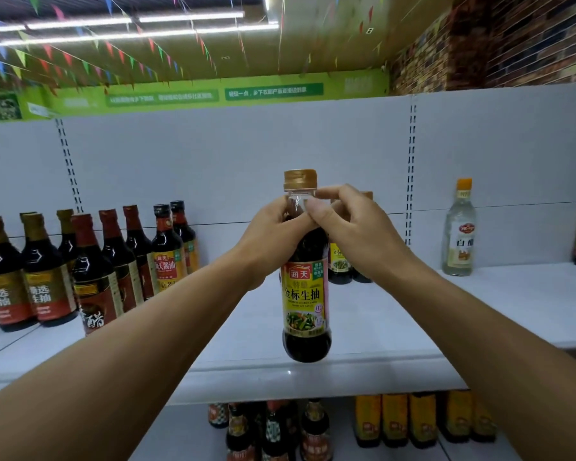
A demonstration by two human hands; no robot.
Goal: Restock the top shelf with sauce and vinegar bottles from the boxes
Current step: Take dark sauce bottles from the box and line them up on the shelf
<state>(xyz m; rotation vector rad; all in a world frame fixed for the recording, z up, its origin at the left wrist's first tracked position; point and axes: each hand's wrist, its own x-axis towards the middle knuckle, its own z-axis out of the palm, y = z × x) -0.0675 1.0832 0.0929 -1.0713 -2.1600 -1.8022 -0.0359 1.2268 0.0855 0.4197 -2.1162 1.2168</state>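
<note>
Above you, strings of coloured pennant flags cross the ceiling beneath long strip lights. A green banner with white writing runs along the far wall, and a brick-patterned wall fills the upper right. Low and near, the lower shelf carries dark bottles in the middle and yellow packets to their right.

Held soy sauce bottle reads 海天 金标生抽 (yellow label).

Glossy clear plastic soy sauce bottle with shiny paper-like label; smooth matt white top shelf.
</note>
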